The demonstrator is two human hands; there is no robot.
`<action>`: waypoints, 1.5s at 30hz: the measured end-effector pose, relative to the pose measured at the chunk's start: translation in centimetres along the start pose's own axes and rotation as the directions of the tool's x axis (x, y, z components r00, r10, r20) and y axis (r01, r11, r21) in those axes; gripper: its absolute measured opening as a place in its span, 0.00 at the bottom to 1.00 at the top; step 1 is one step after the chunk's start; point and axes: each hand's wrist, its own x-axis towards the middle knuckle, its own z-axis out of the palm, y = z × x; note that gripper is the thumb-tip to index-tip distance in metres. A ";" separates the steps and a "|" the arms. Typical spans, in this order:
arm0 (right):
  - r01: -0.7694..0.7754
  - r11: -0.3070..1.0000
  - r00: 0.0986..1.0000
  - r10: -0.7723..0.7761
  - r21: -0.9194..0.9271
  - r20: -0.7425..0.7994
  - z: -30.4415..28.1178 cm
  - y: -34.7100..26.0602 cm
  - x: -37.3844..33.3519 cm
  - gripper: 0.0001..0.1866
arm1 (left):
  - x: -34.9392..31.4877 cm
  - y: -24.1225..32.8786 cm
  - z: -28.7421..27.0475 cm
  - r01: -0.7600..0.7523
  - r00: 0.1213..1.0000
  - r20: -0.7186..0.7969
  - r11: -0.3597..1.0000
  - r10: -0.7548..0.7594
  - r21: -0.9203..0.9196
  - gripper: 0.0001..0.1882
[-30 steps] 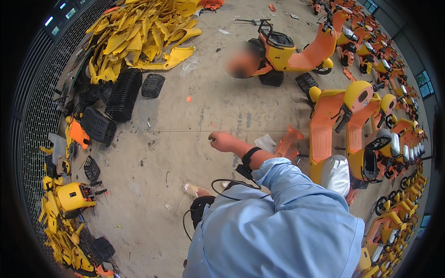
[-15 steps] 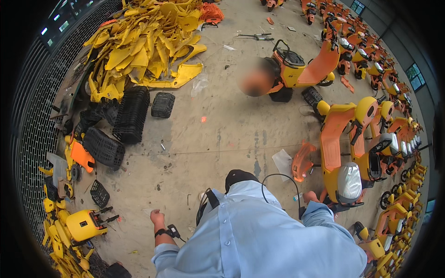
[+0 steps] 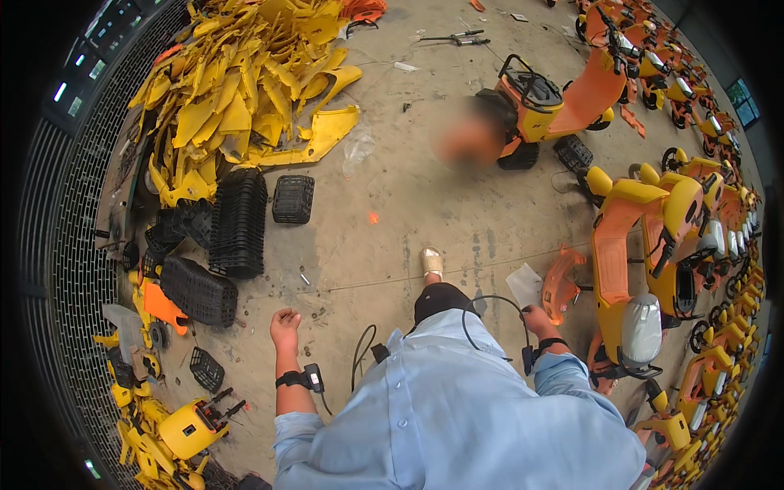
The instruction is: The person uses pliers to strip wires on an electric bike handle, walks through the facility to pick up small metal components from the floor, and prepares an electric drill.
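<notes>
My left hand (image 3: 285, 325) hangs beside my body with its fingers loosely curled, and nothing shows in them. My right hand (image 3: 536, 320) is lowered at my other side, too small and foreshortened to make out its fingers. A black strap with a small device (image 3: 312, 377) sits on my left wrist, and a black cable (image 3: 467, 314) loops towards my right wrist. Below and beyond the right hand, a translucent orange curved panel (image 3: 563, 286) lies on the floor next to a white sheet (image 3: 523, 285). Neither hand visibly touches these. One shoe (image 3: 432, 261) shows ahead of me.
Yellow and orange scooters (image 3: 618, 249) stand close on my right, with long rows beyond. Another scooter (image 3: 535, 102) stands ahead beside a blurred orange patch. On the left are heaped yellow panels (image 3: 245, 94), stacked black baskets (image 3: 239, 222) and a yellow scooter part (image 3: 183, 429).
My view has moved forward, and the floor items on the left appear lower. Both hands now appear higher in the picture, and a shoe has come into sight ahead of my body.
</notes>
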 end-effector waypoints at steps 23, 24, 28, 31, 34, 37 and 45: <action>-0.265 0.948 0.961 0.275 0.175 -0.035 -13.0 -16.0 34.1 0.16 | 30.3 13.7 19.1 0.659 0.701 0.017 0.657 -0.713 0.365 0.15; -0.335 0.921 0.938 0.346 0.200 -0.026 -12.4 -15.6 33.8 0.17 | 33.8 14.0 20.1 0.644 0.702 0.050 0.664 -0.710 0.379 0.14; -0.551 0.754 0.831 0.536 0.357 0.149 -12.2 -24.4 32.6 0.17 | 51.6 21.5 25.3 0.377 0.763 0.215 0.689 -0.610 0.619 0.17; -0.422 0.876 0.906 0.417 0.232 0.076 -15.2 -33.1 33.1 0.18 | 62.3 34.7 34.7 0.089 0.885 0.302 0.766 -0.354 0.637 0.08; -0.315 0.931 0.947 0.322 0.186 -0.008 -21.8 -44.6 35.5 0.20 | 72.6 41.8 38.1 -0.303 0.926 0.369 0.730 0.074 0.613 0.19; -0.387 0.884 0.920 0.390 0.262 0.044 -26.2 -49.6 39.5 0.22 | 76.9 48.3 44.2 -0.348 0.897 0.415 0.818 0.150 0.458 0.21; -0.376 0.877 0.874 0.443 0.299 -0.201 -30.0 -45.1 51.6 0.14 | 76.8 46.3 47.5 -0.312 0.871 0.484 0.669 -0.083 0.675 0.19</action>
